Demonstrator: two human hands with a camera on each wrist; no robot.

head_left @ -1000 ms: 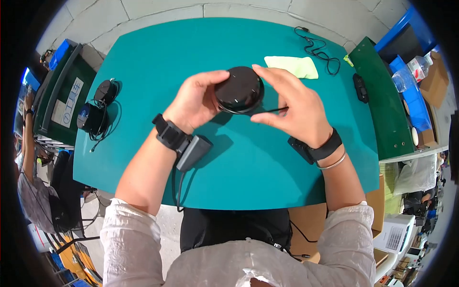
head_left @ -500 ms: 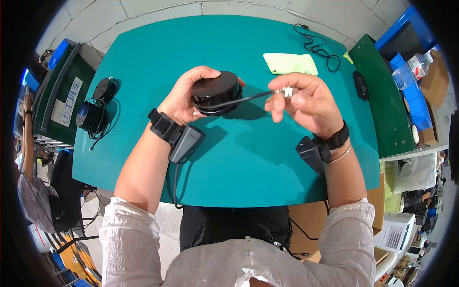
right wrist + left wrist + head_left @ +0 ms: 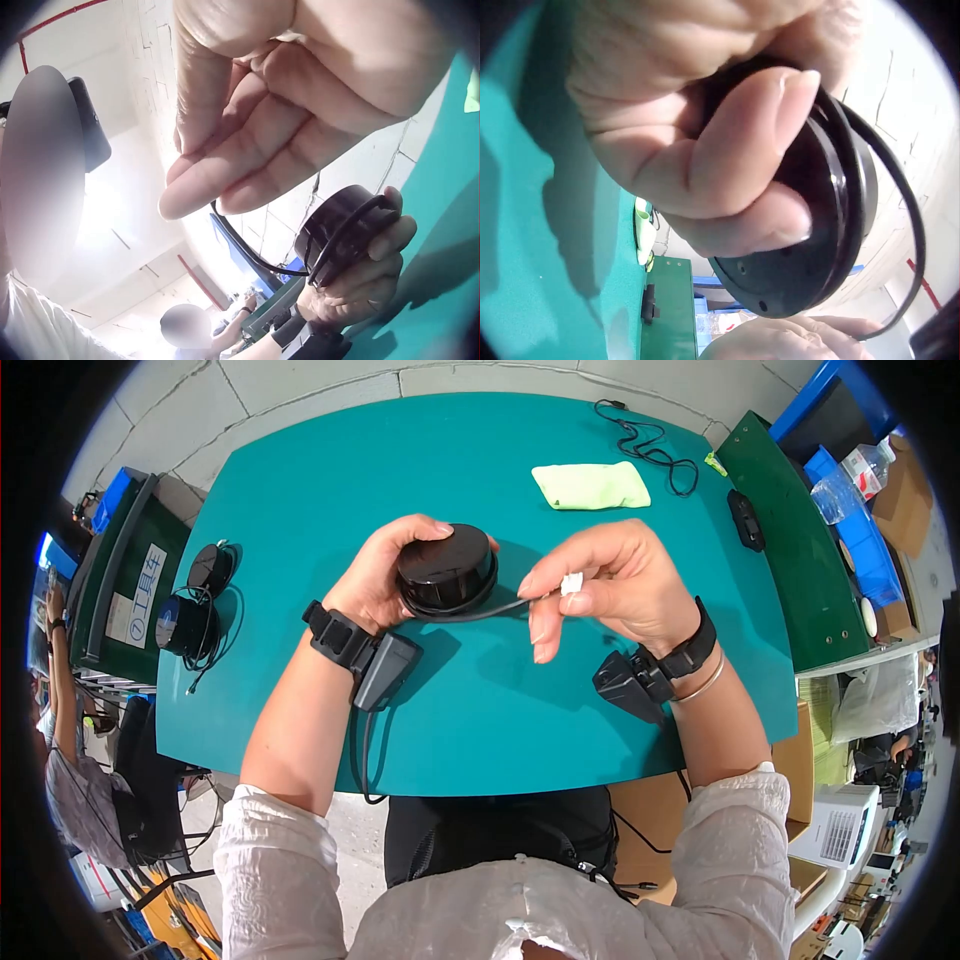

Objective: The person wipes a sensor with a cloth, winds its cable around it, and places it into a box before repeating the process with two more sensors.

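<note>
A round, glossy black puck-shaped device (image 3: 445,568) is gripped by my left hand (image 3: 372,578) above the teal table (image 3: 470,730). Its flat underside, with small screw holes, appears in the left wrist view, partly behind curled fingers (image 3: 742,150). A thin black cable (image 3: 490,614) wraps round the device's side and stretches across to my right hand (image 3: 625,585). There the thumb and index finger pinch the cable's end, and a white connector (image 3: 571,583) pokes out between them. In the right wrist view the cable (image 3: 251,255) runs from behind those fingers to the device (image 3: 341,225).
Two similar black devices with cables (image 3: 188,625) stand at the table's left edge. Toward the back right lie a light green cloth (image 3: 592,487), a loose black cable (image 3: 650,450) and a small black object (image 3: 745,520). A green cabinet (image 3: 800,550) borders the right side.
The right hand has left the device's side and drawn the cable end out to the right, the white connector now showing. The left hand has shifted left with the device.
</note>
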